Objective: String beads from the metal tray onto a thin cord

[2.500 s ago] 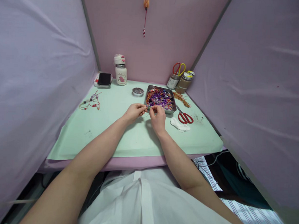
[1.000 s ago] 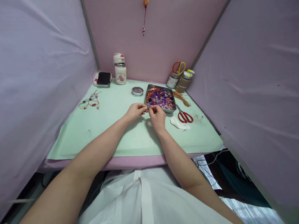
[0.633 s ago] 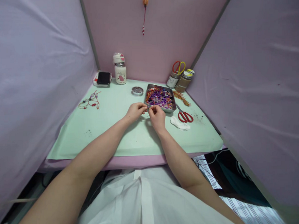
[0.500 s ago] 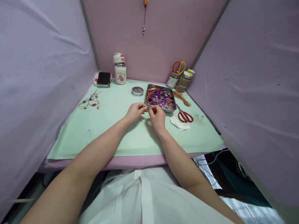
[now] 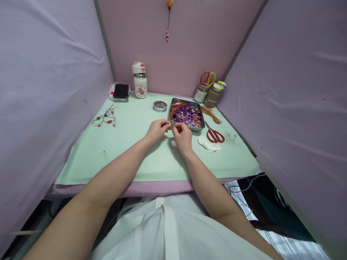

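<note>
left hand (image 5: 157, 130): low over the green table (image 5: 124, 147), fingertips pinched shut on a thin cord (image 5: 168, 134)
right hand (image 5: 183, 135): thumb and forefinger closed on the same cord, tips almost meeting the left's
thin cord: runs between the two pinches, slack drooping just below; any bead on it is too small to tell
handling: probably near weightless, limp, slippery; best gripped close to its end with the fingertips only
bead tray (image 5: 187, 101): just beyond the hands, loose beads (image 5: 186, 114) inside; red scissors (image 5: 214, 135) to its right

Soft even light, wide-angle edge distortion
</note>
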The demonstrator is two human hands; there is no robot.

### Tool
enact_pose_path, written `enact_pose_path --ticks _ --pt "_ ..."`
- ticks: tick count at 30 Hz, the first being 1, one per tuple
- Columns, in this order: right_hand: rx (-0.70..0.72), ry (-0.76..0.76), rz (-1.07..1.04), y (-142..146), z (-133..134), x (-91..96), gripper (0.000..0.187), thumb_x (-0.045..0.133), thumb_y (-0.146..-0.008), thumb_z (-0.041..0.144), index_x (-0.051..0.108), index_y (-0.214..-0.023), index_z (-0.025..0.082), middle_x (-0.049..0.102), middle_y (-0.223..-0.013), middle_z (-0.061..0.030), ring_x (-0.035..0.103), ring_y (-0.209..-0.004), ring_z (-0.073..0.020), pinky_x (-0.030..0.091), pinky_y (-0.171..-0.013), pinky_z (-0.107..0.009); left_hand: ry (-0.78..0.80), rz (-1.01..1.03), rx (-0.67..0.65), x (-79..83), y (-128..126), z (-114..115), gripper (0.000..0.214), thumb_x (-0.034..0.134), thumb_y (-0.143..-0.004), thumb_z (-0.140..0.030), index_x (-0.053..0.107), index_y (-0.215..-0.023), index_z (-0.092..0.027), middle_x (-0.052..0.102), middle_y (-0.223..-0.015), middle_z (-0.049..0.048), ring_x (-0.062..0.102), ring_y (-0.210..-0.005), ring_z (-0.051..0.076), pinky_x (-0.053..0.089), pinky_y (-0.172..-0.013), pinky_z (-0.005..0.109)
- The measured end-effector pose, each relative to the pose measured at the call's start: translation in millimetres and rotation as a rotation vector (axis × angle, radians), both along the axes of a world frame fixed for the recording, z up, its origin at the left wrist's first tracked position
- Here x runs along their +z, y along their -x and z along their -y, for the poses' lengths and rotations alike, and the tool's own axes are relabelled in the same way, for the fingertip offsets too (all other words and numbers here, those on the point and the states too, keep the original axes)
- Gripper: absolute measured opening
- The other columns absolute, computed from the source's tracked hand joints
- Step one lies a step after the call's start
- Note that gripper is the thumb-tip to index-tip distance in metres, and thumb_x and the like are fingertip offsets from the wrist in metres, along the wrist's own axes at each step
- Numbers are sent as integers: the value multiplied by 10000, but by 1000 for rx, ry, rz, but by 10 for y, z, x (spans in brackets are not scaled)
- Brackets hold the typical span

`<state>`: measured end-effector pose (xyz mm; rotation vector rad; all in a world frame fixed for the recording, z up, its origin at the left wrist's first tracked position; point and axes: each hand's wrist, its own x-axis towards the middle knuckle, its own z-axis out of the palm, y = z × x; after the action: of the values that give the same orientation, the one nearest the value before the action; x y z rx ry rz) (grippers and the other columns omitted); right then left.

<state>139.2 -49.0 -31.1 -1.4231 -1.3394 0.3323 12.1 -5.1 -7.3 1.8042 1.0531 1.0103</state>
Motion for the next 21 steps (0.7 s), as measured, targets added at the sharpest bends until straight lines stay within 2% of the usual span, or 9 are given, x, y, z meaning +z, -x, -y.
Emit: enact_pose_path --ticks 15,21 --pt "2 3 31 -17 -3 -5 140 503 -803 312 578 -759 203 640 -722 -19 533 -650 -154 405 -650 -272 -159 -111 -16 -17 30 7 187 520 -794 -240 683 -753 -157 647 -685 21 553 -635 132 426 -655 260" --pt "-2 14 34 -14 -1 5 160 501 -796 335 581 -755 203 644 -716 -15 527 -631 -151 404 -644 -273 -302 -183 19 -18 25 9 189 525 -802 -177 713 -811 -160 697 -783 49 602 -729 155 451 -740 276"
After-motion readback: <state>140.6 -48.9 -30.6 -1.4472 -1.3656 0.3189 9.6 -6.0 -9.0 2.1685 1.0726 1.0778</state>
